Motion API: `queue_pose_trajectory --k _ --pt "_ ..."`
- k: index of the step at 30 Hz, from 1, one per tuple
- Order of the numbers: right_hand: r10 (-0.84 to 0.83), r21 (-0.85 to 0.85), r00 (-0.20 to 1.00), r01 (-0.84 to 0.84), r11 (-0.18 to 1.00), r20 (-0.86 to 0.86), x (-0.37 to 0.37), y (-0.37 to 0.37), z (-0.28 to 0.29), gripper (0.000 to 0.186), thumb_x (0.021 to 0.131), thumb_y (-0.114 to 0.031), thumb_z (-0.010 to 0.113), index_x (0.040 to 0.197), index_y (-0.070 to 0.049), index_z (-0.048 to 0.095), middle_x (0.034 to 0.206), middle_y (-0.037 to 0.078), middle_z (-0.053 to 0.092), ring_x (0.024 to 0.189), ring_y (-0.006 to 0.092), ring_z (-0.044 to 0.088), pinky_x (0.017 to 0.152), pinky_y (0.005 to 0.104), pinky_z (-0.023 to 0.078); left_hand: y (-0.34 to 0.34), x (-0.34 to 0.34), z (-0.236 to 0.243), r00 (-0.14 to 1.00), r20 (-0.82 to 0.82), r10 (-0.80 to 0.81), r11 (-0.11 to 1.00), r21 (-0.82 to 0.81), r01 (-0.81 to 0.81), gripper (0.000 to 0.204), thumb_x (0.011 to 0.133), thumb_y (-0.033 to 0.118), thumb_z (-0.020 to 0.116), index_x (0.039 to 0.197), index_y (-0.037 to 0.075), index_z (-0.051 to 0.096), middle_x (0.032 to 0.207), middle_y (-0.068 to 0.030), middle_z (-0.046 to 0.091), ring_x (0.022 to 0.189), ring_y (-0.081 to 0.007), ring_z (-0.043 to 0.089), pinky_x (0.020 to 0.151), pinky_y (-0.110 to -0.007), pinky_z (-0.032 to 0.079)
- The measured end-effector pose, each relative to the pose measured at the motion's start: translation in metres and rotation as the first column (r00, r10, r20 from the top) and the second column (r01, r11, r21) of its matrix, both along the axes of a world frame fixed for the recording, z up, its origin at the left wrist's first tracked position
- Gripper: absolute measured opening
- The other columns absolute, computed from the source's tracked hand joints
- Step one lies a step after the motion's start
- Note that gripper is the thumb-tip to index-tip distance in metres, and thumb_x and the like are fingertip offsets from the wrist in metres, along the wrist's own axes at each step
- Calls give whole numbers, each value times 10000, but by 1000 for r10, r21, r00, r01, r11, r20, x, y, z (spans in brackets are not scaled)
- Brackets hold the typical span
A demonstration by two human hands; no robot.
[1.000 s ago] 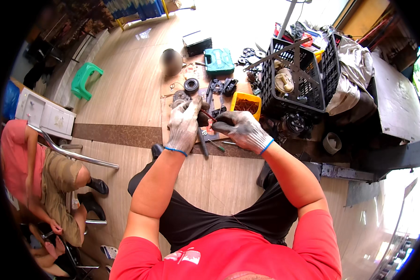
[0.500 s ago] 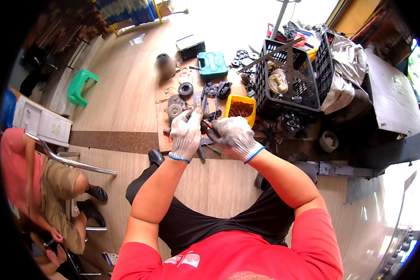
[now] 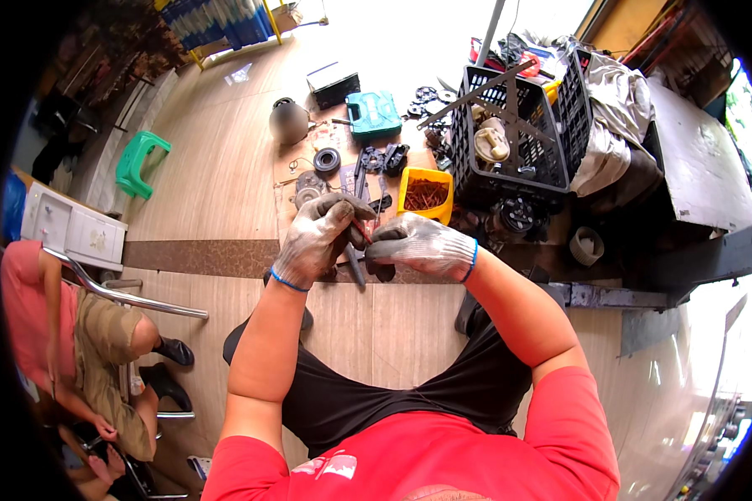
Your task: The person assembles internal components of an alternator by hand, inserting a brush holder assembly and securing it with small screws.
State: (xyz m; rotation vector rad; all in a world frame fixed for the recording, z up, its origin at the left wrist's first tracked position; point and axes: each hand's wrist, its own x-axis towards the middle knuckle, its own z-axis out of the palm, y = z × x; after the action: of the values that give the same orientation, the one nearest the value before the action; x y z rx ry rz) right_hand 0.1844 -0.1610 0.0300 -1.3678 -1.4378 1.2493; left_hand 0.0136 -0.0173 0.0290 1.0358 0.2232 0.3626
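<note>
Both hands wear pale knitted gloves with dark, dirty palms and blue cuffs. My left hand [image 3: 319, 236] is closed, thumb against curled fingers. Facing it, my right hand [image 3: 419, 247] is closed in a pinch. Between the fingertips shows a thin reddish piece [image 3: 364, 232], too small to name, with both hands on it. Just beyond stands a yellow container [image 3: 407, 194] with many reddish-brown thin pieces inside. Near my left hand lie a round grey metal part [image 3: 309, 185] and a black ring-shaped part [image 3: 327, 160]. A dark tool-like bar [image 3: 355, 269] sticks out below the hands.
A teal case [image 3: 374, 115] and a black box [image 3: 334, 87] stand farther off. Black crates [image 3: 510, 185] with metal parts are at right, by a white bowl [image 3: 586, 247]. At left are a green stool [image 3: 134, 165] and a seated person [image 3: 100, 334].
My left hand has turned and moved slightly left and down, its fingers now curled over toward the right hand. My right hand has rotated, fingers pointing left. The reddish piece stays between them.
</note>
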Motion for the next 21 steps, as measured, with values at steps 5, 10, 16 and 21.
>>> queue_pose_trajectory --k 5,10,16,21 --pt "-127 -136 977 151 979 171 -4 2 4 290 919 -301 673 928 -16 720 733 165 657 605 240 573 625 389 492 -7 5 9 971 -151 187 950 278 -140 314 1015 277 653 1041 -30 711 862 -71 708 714 -120 653 653 -255 526" --pt "-420 345 587 242 907 692 -26 8 -11 334 930 -393 681 992 -73 754 853 201 719 745 403 687 667 455 546 -15 13 -1 856 -226 464 839 422 -343 282 1013 219 635 982 -44 730 780 -50 693 673 -89 608 621 -244 481" --pt "-292 116 863 269 956 413 8 4 6 466 909 -355 734 1272 -71 663 1025 215 725 908 348 720 788 409 562 2 11 -4 796 -282 536 843 135 -520 287 1015 293 655 989 19 733 779 -37 703 624 -94 620 603 -244 504" --pt "-348 269 900 278 922 262 10 2 5 444 917 -309 745 1273 -57 662 1009 197 729 880 290 727 781 383 564 2 8 -3 802 -265 535 840 68 -538 241 1011 264 661 975 37 734 777 -21 693 625 -94 611 594 -245 494"
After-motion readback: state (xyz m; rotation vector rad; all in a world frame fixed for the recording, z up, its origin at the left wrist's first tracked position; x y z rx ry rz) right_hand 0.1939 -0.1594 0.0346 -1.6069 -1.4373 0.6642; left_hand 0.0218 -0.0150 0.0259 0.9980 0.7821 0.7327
